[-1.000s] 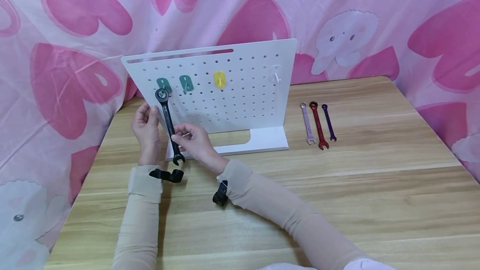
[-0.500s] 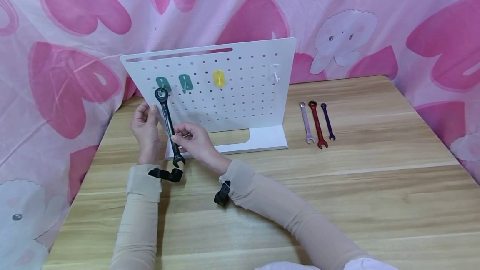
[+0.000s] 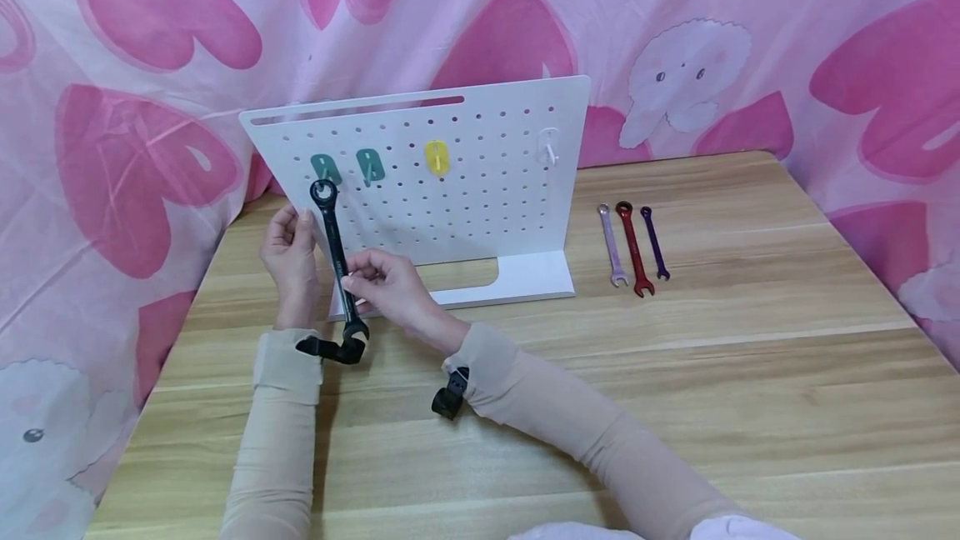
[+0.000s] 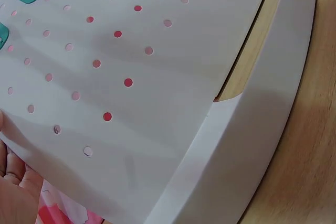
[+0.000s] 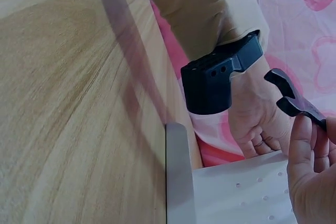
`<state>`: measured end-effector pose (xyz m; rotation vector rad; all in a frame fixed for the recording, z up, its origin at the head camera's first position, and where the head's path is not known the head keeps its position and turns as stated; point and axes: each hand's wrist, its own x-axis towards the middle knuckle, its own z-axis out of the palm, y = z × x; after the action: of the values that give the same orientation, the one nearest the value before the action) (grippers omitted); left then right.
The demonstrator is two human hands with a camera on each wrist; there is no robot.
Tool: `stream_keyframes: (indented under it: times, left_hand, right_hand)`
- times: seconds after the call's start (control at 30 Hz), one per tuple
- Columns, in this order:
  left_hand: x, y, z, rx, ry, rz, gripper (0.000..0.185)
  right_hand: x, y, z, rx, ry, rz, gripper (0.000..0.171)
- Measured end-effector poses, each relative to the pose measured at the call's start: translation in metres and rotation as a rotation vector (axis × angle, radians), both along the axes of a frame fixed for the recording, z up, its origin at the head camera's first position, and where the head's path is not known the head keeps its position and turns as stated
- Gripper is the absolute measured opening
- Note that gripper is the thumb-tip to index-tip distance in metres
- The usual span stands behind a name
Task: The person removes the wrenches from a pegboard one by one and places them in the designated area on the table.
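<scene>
In the head view my right hand (image 3: 393, 286) pinches a black combination wrench (image 3: 333, 236) between thumb and fingers at its handle. The wrench slants upright, ring end on top, in front of the left green hook (image 3: 326, 168); whether the ring touches that hook, I cannot tell. The wrench's open end (image 5: 296, 98) points out past my fingers in the right wrist view. My left hand (image 3: 291, 257) holds the left edge of a white pegboard (image 3: 480, 215), thumb in front. Only part of that hand (image 4: 18, 198) appears in the left wrist view.
The board also bears a second green hook (image 3: 371, 165), a yellow hook (image 3: 437, 157) and a white hook (image 3: 550, 147). Right of it on the wooden table (image 3: 750, 407) lie a lilac wrench (image 3: 613, 244), a red wrench (image 3: 635, 248) and a purple wrench (image 3: 656, 242).
The black wrench has sunk and tilted slightly, its open end now overlapping the left wrist camera. My right wrist has shifted a little to the right. My left hand stays on the board's edge.
</scene>
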<state>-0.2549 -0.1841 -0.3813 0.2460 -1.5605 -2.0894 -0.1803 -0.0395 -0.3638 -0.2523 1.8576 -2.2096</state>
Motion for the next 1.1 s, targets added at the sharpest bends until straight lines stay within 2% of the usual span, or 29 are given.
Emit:
stream_keyframes:
  times: [0.37, 0.63, 0.87, 1.1]
  left_hand:
    - [0.0, -0.001, 0.0, -0.009, -0.021, -0.007, 0.021]
    - [0.0, -0.001, -0.001, -0.017, -0.009, 0.004, 0.019]
    - [0.001, -0.001, -0.001, -0.004, -0.008, -0.013, 0.02]
    - [0.002, -0.001, 0.0, 0.019, -0.01, -0.022, 0.025]
  right_hand:
    - [0.006, 0.002, 0.007, -0.064, -0.045, 0.04, 0.016]
    - [0.01, 0.002, 0.012, -0.071, -0.062, 0.051, 0.017]
    - [0.012, 0.001, 0.017, -0.098, -0.042, 0.06, 0.017]
    - [0.011, -0.001, 0.022, -0.079, -0.019, 0.056, 0.016]
